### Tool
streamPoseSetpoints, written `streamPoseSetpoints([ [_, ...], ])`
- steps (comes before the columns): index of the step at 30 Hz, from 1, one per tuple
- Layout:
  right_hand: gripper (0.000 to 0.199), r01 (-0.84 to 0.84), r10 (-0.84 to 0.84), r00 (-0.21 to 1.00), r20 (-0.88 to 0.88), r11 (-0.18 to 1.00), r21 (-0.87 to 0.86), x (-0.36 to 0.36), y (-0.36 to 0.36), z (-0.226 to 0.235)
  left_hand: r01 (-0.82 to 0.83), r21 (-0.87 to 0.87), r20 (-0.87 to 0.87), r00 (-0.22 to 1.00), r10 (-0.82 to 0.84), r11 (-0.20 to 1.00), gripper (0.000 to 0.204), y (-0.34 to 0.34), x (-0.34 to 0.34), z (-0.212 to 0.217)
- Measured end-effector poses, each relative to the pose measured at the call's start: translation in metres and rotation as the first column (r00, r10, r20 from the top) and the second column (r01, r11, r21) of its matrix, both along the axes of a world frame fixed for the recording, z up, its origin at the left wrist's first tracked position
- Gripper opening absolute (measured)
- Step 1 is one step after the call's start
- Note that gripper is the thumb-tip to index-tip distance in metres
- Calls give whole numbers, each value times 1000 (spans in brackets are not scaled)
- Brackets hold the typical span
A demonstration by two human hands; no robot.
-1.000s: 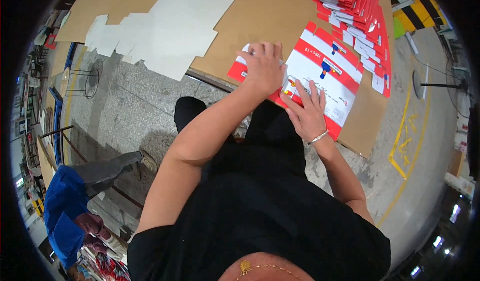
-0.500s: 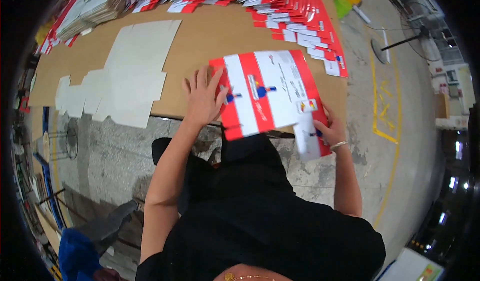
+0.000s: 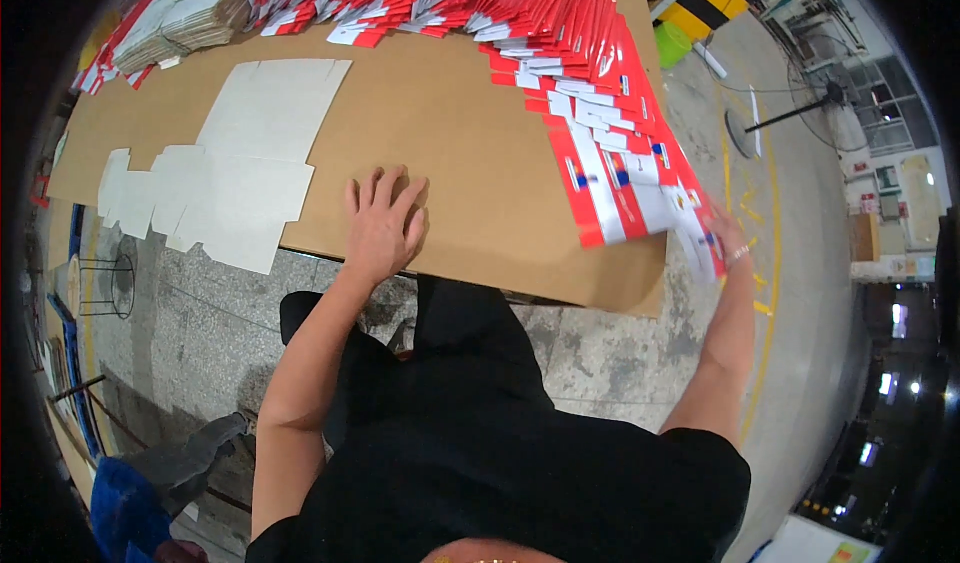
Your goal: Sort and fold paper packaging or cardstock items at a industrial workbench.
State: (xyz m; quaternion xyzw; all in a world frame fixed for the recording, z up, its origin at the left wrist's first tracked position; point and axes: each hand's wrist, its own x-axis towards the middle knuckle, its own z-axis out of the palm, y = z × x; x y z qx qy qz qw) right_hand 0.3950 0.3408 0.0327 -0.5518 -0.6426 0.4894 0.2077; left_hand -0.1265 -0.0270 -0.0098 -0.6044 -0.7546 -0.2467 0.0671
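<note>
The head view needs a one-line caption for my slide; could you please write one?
Left hand flat on the cardboard-covered table; right hand at the near end of a fanned row of red-and-white flat cartons.

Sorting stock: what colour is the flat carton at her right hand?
Red and white carton, with small blue marks; head view.
</note>
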Motion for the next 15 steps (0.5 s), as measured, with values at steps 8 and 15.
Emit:
streamPoseSetpoints([
  [8, 63, 96, -227, 896, -382, 938, -332, -197, 95, -5, -13, 10, 19, 1000, 13, 1000, 41, -2, 4, -7],
  [15, 70, -46, -39, 895, -445, 983, -178, -216, 135, -18, -5, 38, 51, 999, 4, 999, 41, 14, 15, 1],
])
